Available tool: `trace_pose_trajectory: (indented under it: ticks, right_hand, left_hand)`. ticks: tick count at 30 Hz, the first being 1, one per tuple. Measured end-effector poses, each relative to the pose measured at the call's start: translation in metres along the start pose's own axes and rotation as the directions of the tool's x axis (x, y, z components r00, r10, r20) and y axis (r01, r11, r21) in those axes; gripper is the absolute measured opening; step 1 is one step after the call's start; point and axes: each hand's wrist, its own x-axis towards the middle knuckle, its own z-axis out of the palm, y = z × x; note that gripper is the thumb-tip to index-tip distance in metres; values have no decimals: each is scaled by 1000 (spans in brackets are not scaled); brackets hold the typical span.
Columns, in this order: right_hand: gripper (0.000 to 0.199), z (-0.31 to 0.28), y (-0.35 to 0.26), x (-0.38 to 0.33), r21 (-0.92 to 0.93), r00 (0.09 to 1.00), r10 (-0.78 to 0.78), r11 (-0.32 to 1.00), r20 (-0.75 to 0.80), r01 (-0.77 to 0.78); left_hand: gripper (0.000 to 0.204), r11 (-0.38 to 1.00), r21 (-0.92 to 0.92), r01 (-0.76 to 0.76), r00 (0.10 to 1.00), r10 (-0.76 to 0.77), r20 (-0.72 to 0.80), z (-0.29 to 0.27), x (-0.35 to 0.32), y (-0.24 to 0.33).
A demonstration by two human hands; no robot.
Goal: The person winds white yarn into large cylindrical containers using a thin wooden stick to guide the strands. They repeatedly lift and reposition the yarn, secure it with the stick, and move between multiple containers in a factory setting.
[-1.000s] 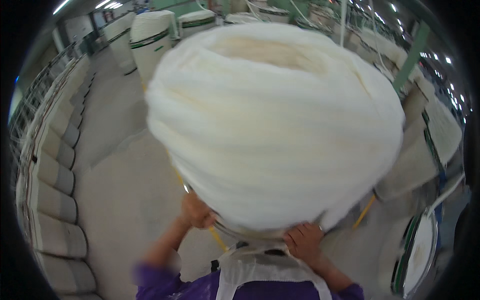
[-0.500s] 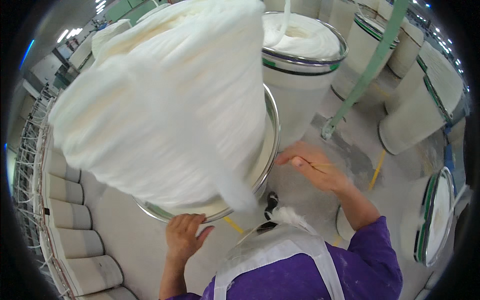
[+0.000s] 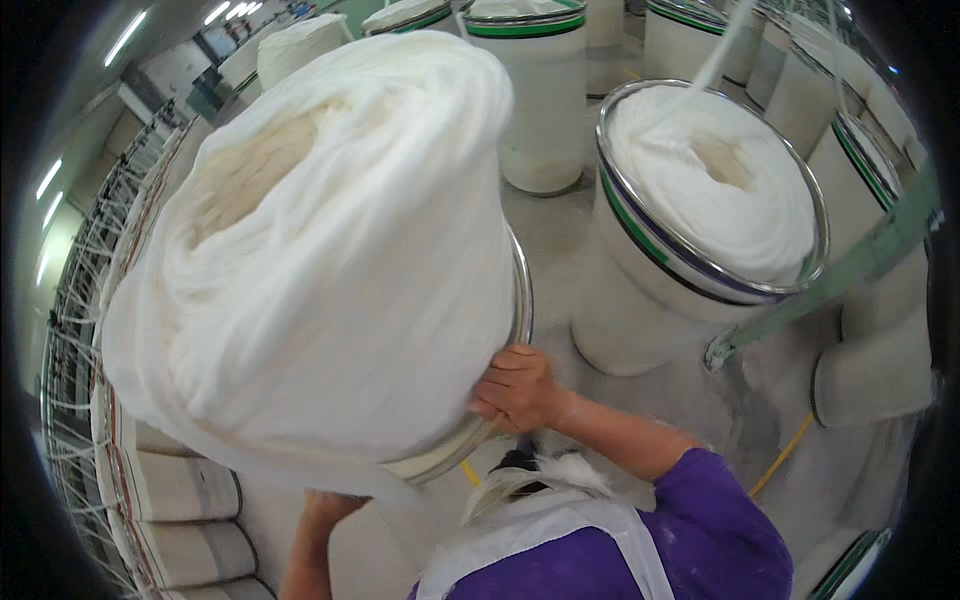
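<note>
A tall, bulging pile of white fibre sliver rises well above the metal rim of the can right in front of me. The pile has a cream hollow in its top. My right hand is closed round the rim on the can's near right side, its fingers against the sliver. A loose sliver strand hangs across the lower left of the pile. Behind that strand, my left hand is beneath the can's near left edge; its fingers are hidden.
To the right stands another full sliver can, with a green post beside it. More cans stand at the back. On the left runs a row of cans under a machine frame. A yellow line marks the floor.
My right hand has come from the air onto the can's rim. The loose strand has shifted from the pile's near right to its lower left. The neighbouring can appears farther right.
</note>
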Motion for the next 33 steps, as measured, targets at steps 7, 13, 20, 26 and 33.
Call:
trace_pose_trajectory:
  ticks: [7,13,20,26,33]
  right_hand:
    - [17,65,89,55,42,1000,13,999,-11,-13]
    - [19,118,176,110,-22,997,42,999,57,-41]
    - [18,182,280,176,-79,985,106,992,137,-96]
    - [18,211,382,230,-126,967,113,988,229,-85]
    - [22,241,504,283,-56,912,52,998,406,-32]
  left_hand:
    - [28,994,-10,111,988,-109,113,29,79,-106]
    - [37,962,85,261,958,-268,100,12,193,-162]
    - [46,967,107,231,973,-227,-47,41,297,-271]
    - [48,915,108,388,916,-369,-158,77,388,-334]
    - [65,622,-401,673,703,-707,83,58,488,-368]
